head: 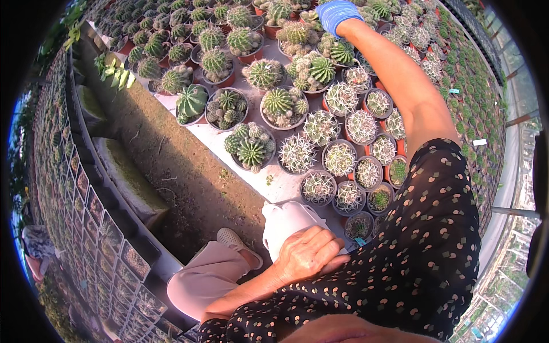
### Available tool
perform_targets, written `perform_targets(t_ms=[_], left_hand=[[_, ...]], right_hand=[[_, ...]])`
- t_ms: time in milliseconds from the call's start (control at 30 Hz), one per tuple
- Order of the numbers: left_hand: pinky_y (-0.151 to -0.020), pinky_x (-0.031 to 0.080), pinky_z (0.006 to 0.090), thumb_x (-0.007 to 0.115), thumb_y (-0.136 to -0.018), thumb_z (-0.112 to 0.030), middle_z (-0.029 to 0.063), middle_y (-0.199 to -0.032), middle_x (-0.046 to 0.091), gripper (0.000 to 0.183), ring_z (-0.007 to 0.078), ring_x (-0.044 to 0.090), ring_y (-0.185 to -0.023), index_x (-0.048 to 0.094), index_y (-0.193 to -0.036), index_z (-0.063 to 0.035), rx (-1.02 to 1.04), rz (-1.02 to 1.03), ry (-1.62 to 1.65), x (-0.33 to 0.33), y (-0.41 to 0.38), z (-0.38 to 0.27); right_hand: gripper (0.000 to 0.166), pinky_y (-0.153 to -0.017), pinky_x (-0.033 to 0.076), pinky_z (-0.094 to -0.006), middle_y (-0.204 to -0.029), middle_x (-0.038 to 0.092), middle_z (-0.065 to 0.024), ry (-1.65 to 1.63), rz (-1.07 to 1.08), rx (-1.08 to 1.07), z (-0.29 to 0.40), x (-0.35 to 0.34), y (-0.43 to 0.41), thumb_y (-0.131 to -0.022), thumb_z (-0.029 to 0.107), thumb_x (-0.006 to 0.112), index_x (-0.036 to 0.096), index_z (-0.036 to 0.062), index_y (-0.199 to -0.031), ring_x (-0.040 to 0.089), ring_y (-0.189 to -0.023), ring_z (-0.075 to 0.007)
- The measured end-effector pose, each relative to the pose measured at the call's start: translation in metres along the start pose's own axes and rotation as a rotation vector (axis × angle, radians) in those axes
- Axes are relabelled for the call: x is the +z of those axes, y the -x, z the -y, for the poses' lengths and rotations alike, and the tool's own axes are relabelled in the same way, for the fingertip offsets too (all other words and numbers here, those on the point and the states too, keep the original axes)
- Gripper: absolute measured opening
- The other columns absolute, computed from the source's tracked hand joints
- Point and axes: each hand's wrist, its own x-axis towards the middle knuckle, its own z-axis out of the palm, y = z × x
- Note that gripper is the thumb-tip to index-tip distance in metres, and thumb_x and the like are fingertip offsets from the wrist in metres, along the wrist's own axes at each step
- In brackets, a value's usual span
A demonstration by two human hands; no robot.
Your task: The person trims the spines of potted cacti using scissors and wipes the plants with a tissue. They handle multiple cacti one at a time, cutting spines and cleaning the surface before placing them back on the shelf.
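My left hand, bare and with curled fingers, rests against the lower end of a whitish object at the bench's edge; whether it grips this is hidden. In a blue glove, my right hand reaches to the far top among potted cacti. Its fingers are largely cut off by the picture's edge, so its hold cannot be seen. Beside it stand a ribbed green cactus and a clustered potted cactus. White-spined cacti in round pots fill the bench nearer my body. Clustered green cacti stand to their left.
The pale bench borders a dirt aisle. Curved supports line the aisle below a bench of small potted plants at left. My shoe is in the aisle. More small cacti cover the right side.
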Motion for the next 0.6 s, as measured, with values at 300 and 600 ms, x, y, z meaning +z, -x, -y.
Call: perform_targets(t_ms=[300,600], left_hand=[[-0.053,0.049,0.0322,0.077,-0.073,-0.026,0.0039,-0.079,0.062,0.027,0.0215,0.059,-0.066,0.062,-0.084,-0.006,-0.014,0.009,-0.013,-0.001,-0.002,-0.002],[-0.054,0.049,0.0317,0.077,-0.074,-0.026,0.0038,-0.079,0.062,0.028,0.0214,0.059,-0.066,0.062,-0.085,-0.0058,-0.008,0.017,-0.01,0.0,-0.002,0.0]], right_hand=[[0.039,-0.088,0.051,-0.0453,-0.11,0.068,-0.0171,-0.068,0.112,0.239,-0.015,-0.015,0.008,-0.091,0.032,0.045,0.072,0.0072,-0.104,0.066,-0.102,-0.0335],[0.035,-0.089,0.052,-0.0433,-0.111,0.069,-0.0164,0.065,0.218,0.136,-0.009,-0.005,0.004,-0.089,0.022,0.046,0.073,0.0066,-0.103,0.066,-0.103,-0.0312]])
